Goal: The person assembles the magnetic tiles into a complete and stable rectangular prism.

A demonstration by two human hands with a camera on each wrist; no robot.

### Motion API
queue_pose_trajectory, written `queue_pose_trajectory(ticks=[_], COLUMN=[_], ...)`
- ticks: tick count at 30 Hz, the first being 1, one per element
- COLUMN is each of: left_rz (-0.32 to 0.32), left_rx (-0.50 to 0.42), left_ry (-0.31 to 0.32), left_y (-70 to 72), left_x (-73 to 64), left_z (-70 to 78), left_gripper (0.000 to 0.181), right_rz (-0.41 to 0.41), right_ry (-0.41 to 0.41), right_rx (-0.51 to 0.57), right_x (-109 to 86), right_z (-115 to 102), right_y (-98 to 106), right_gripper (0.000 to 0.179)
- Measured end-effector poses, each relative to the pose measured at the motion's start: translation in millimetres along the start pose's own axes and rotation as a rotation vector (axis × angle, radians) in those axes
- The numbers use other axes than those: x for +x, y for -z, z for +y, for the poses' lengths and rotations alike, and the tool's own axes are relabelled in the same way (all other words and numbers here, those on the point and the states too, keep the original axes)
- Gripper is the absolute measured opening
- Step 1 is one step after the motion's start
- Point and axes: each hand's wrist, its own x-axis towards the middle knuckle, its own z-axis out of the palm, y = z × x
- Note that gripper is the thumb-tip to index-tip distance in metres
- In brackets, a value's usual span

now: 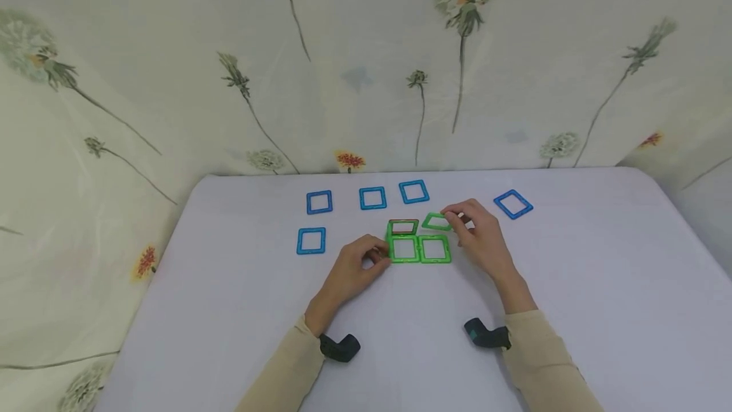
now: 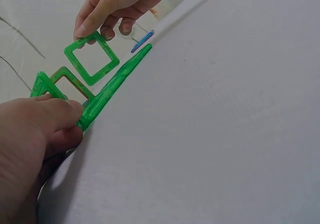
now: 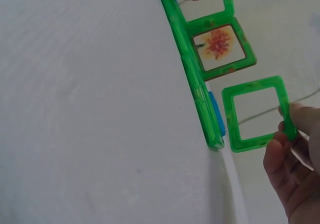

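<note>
Two green square magnetic tiles lie flat side by side, the left tile [image 1: 405,261] joined to the right tile [image 1: 436,260]. A green tile with a reddish-brown edge [image 3: 247,46] stands up along the back of the left one. Another green tile [image 2: 50,86] stands at its left side, and my left hand [image 1: 357,267] pinches it between thumb and fingers. My right hand [image 1: 483,240] pinches one more green tile [image 3: 231,119] by its right edge. It hangs tilted above the right flat tile's back edge, apart from the others.
Several blue square tiles lie flat behind and left of the green ones, among them a back tile [image 1: 373,207] and a left tile [image 1: 311,252]. A blue tile [image 1: 523,212] lies behind my right hand. Beyond the white table [image 1: 229,336] hangs a floral cloth [image 1: 343,100].
</note>
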Motion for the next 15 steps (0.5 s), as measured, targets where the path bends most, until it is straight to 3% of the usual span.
queue_pose_trajectory(ticks=[15], left_rz=[0.018], left_rx=[0.003], left_ry=[0.015], left_y=[-0.8], left_x=[-0.7], left_z=[1.5], left_gripper=[0.019], right_rz=[-0.021], right_ry=[-0.006], right_rx=[-0.015], right_x=[-0.5], right_z=[1.7], right_y=[-1.8], right_gripper=[0.022])
